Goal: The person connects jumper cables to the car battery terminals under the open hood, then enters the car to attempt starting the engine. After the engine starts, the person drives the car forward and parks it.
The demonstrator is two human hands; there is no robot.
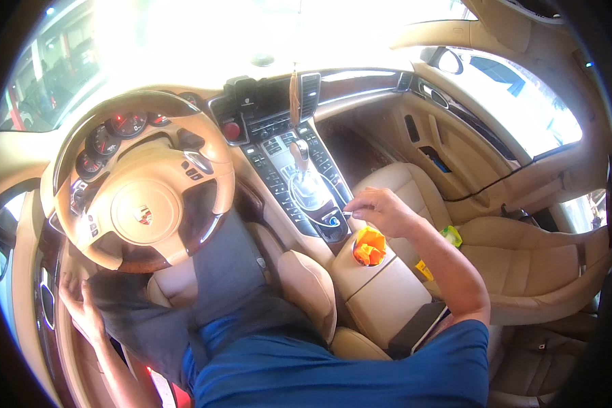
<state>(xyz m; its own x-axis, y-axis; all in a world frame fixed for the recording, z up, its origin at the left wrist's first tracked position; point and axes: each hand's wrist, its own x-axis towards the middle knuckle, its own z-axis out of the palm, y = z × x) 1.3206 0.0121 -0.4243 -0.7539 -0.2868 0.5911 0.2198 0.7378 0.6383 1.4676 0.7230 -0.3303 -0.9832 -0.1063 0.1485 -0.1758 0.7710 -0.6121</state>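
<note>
My right hand [382,209] reaches over the rear end of the centre console [357,299]. Its thumb and fingers pinch a small pale thing that I cannot make out. Close by is a plug with a blue glow [332,222], fitted in the console, with a white cable [294,197] looping forward from it past the gear lever [299,155]. Just behind this hand, a crumpled orange packet [369,246] stands in a round holder. Low beside my left thigh, near the driver's door, my left hand [81,306] is open, its fingers stretched out.
In front of me is the beige steering wheel [143,211], with lit gauges [119,132] behind it. A dark flat case [418,330] lies by my right elbow. On the passenger seat [517,265] are a green packet [451,236] and a yellow one [424,269]. A tassel [294,98] hangs before the dashboard.
</note>
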